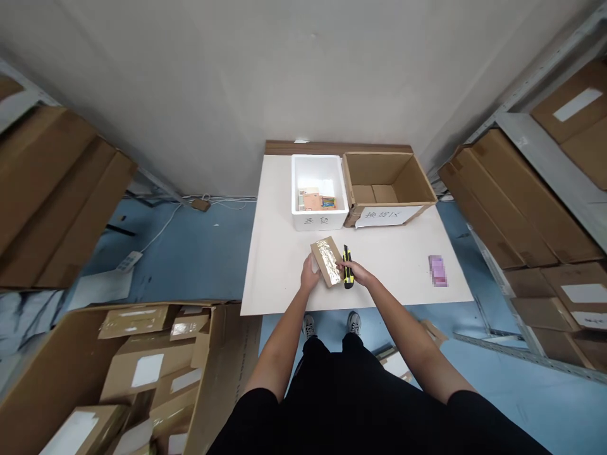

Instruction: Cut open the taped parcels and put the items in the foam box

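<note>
My left hand [309, 275] grips the left end of a small taped cardboard parcel [327, 260], held tilted just above the white table [284, 253]. My right hand [358, 273] is closed around a yellow-and-black utility knife [348, 266], whose tip rests against the parcel's right side. Both hands are near the table's front edge.
A white foam box [319, 218] with a few items inside and an open cardboard box [386, 186] with a paper label stand at the back of the table. A pink item [437, 270] lies at right. A large carton of parcels [142, 373] sits lower left; shelves of boxes flank both sides.
</note>
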The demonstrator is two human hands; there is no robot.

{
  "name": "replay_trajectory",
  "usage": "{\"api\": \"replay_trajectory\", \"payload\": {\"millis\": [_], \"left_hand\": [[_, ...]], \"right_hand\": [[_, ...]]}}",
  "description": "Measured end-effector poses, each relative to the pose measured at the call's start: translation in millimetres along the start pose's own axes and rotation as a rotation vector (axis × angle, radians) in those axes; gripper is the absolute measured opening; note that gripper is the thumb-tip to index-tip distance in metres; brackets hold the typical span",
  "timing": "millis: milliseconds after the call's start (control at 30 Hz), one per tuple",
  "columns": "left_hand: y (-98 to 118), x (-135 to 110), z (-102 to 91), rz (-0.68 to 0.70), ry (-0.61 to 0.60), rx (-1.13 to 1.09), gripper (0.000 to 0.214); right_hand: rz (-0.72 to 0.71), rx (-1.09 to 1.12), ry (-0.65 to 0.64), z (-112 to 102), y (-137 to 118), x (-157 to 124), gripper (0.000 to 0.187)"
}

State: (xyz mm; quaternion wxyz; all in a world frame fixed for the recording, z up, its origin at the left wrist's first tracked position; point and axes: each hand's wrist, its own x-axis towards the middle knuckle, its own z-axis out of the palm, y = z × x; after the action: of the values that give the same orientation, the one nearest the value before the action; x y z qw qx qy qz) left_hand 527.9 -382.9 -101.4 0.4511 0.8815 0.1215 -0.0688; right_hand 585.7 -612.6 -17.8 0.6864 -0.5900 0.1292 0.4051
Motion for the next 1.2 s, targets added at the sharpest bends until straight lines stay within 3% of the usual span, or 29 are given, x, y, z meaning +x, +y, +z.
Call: {"api": "replay_trajectory", "payload": {"millis": [33, 100, 167, 267, 333, 467, 600, 767, 933, 1200], "left_hand": [[2, 1, -14.0, 0.021, -0.001, 0.057, 0.092], [14, 8, -36.9, 0.076, -0.117, 0.19, 0.091], [30, 18, -49.6, 0.132, -0.255, 0.328, 0.106], [54, 29, -50.5, 0.111, -0.405, 0.536, 0.14], [64, 31, -45.9, 0.05, -0.453, 0.637, 0.147], [67, 25, -39.5, -0.014, -0.441, 0.679, 0.144], [70, 18, -31.2, -0.045, -0.376, 0.635, 0.136], [76, 16, -15.9, -0.105, -0.337, 0.598, 0.136], [77, 15, -13.5, -0.111, -0.336, 0.587, 0.136], [82, 14, -15.3, -0.128, -0.344, 0.589, 0.137]], "right_hand": [[0.017, 0.0, -0.02, 9, 2, 3, 0.023], [0.024, 0.022, -0.033, 19, 4, 6, 0.023], [0.017, 0.044, -0.035, 21, 5, 6, 0.023], [0.008, 0.042, -0.025, 17, 3, 3, 0.023], [-0.02, -0.008, 0.005, 14, 2, 2, 0.024], [-0.166, -0.279, 0.126, 14, -5, 7, 0.034], [-0.261, -0.784, 0.255, 28, -23, 31, 0.04], [-0.178, -1.332, 0.291, 48, -47, 64, 0.041], [-0.116, -1.52, 0.25, 51, -55, 75, 0.043], [-0.059, -1.595, 0.254, 53, -56, 70, 0.047]]}}
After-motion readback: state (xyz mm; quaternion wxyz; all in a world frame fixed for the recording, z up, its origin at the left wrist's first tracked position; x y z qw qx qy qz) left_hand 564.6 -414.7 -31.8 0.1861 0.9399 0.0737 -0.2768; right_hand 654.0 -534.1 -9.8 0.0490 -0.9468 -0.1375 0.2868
